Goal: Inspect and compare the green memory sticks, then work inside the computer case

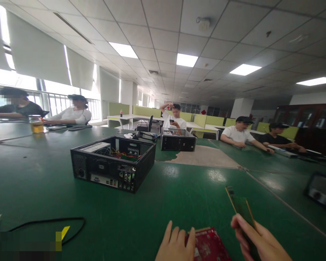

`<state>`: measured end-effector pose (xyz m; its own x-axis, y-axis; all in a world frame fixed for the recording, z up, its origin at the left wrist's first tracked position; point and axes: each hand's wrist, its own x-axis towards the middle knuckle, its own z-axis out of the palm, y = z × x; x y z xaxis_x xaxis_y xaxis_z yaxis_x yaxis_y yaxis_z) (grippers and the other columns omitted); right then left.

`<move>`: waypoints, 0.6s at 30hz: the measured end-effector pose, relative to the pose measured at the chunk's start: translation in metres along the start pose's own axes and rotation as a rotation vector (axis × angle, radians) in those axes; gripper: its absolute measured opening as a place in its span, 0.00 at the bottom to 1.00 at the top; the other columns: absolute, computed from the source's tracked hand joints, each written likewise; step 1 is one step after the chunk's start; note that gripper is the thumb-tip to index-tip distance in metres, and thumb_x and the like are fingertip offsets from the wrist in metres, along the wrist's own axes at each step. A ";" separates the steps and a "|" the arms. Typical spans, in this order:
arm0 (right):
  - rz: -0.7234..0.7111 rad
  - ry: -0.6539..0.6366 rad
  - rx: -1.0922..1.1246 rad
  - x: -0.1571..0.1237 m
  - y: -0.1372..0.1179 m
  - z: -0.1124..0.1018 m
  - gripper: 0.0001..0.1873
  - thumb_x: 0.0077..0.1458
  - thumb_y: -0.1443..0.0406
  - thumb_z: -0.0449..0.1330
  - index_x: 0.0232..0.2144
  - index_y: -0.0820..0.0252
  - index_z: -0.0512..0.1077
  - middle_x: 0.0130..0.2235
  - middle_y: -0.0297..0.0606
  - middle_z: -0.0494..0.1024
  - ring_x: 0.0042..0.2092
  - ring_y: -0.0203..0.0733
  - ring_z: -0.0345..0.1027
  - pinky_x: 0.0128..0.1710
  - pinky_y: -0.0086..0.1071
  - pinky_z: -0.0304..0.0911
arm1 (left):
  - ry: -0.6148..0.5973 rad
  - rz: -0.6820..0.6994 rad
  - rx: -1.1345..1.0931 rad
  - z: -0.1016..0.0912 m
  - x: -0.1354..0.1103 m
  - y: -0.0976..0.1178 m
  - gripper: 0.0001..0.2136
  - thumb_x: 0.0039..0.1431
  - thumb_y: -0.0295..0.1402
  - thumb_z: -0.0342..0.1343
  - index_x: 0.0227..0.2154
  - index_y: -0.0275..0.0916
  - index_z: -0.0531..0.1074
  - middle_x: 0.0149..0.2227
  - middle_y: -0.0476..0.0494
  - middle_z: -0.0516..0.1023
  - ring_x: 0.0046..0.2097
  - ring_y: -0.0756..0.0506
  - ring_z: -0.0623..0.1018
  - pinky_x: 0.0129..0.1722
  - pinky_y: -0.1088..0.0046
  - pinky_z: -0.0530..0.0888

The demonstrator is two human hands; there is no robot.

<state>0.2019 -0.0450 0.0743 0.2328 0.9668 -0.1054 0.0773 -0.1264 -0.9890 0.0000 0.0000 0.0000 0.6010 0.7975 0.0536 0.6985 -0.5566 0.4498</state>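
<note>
The green memory module [241, 206] is standing tilted at the lower right of the view, its lower end pinched in the fingers [240, 222] of the right hand [257, 240] and its upper end leaning away to the left above the counter [179, 195]. The thumb and fingertips are clamping its long edges while the rest of the hand is curling beneath it.

The left hand [176, 243] is lying flat and relaxed with its fingers stretched forward, gripping nothing, its edge touching a red circuit board [210, 247] that is lying on the counter between the two hands.

The counter is wearing a green mat, with a bare worn patch [203, 156] showing farther back. An open black computer case [112, 163] is sitting well ahead of the hands, wires showing inside, and a second open case [178, 140] is sitting behind it. A black cable [57, 222] is looping across the near left, and a glass of yellow liquid [37, 124] is standing far left.

Other people are sitting around the counter on both sides and at the far end. Ceiling panels are glowing overhead, and daylight is coming through windows with half-drawn blinds on the left.
</note>
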 end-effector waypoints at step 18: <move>-0.066 -0.076 -0.303 0.021 0.029 0.003 0.30 0.48 0.40 0.52 0.34 0.61 0.69 0.16 0.23 0.51 0.16 0.29 0.46 0.16 0.26 0.41 | 0.151 -0.044 -0.559 -0.108 -0.012 -0.029 0.17 0.56 0.44 0.52 0.35 0.36 0.77 0.33 0.45 0.77 0.35 0.46 0.74 0.36 0.73 0.68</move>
<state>0.2066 -0.0273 0.0432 0.1452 0.9875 -0.0607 0.3776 -0.1120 -0.9192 -0.0694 0.0321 0.0826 0.4857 0.8641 0.1324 0.3851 -0.3475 0.8550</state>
